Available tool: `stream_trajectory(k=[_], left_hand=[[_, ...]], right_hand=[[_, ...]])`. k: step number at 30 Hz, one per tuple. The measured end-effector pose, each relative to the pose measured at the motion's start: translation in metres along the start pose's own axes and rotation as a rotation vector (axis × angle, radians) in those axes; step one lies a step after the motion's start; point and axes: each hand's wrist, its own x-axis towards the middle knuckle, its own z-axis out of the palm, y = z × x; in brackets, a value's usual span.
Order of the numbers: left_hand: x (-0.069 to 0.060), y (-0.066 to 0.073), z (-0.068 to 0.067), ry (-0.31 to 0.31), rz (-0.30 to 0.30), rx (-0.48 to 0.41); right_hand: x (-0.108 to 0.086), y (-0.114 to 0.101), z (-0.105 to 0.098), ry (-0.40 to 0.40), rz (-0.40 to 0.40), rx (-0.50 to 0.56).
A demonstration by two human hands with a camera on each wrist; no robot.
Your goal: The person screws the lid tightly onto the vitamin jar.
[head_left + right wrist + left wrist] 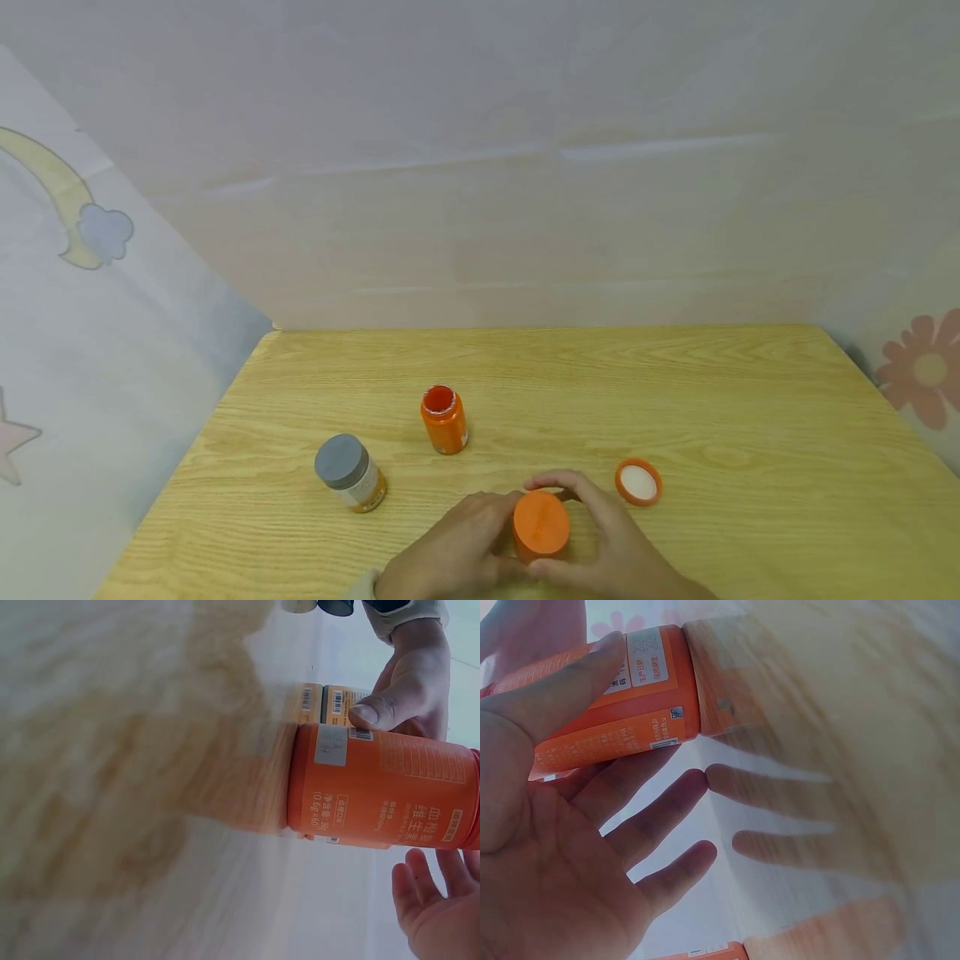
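An orange vitamin bottle (541,523) with an orange cap stands upright on the near part of the table, with printed labels on its side (375,784). From the left, my left hand (461,542) grips the body, its thumb (570,686) across the label and its lower fingers spread apart. My right hand (607,542) curves around the top from the right, index finger behind and thumb in front; in the right wrist view its other fingers (424,889) extend below the bottle. Beyond the right hand, an orange lid (638,482) lies with its white inside up.
An uncapped orange bottle (446,421) stands farther back, left of the hands. A grey-capped jar (351,472) with a white and orange label stands at left. The wood-grained table (750,400) meets a pale wall covering (480,208) at the back and sides.
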Motion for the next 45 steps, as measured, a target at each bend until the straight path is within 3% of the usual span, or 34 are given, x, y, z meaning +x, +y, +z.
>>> stream_trajectory(k=[6, 13, 25, 30, 34, 38, 45], left_hand=[[0.000, 0.001, -0.001, 0.004, 0.017, -0.009], [0.000, 0.002, -0.001, -0.003, 0.015, -0.020], [0.000, 0.001, -0.001, 0.002, 0.031, -0.015], [-0.002, 0.000, -0.001, 0.002, 0.035, -0.018], [-0.002, 0.001, -0.001, -0.017, 0.004, -0.090], [-0.001, 0.002, -0.002, -0.009, -0.069, -0.139], [0.006, 0.001, -0.009, 0.066, -0.167, -0.086]], right_hand=[[-0.001, 0.000, -0.004, -0.075, -0.025, 0.072], [-0.001, 0.000, -0.002, -0.011, -0.088, 0.039], [-0.002, -0.003, -0.005, -0.035, 0.004, -0.011], [-0.003, -0.005, -0.008, -0.017, -0.001, -0.053], [-0.004, -0.003, -0.014, 0.016, -0.032, -0.097], [-0.005, 0.002, -0.020, 0.052, -0.066, -0.145], [-0.007, 0.010, -0.033, 0.108, -0.098, -0.207]])
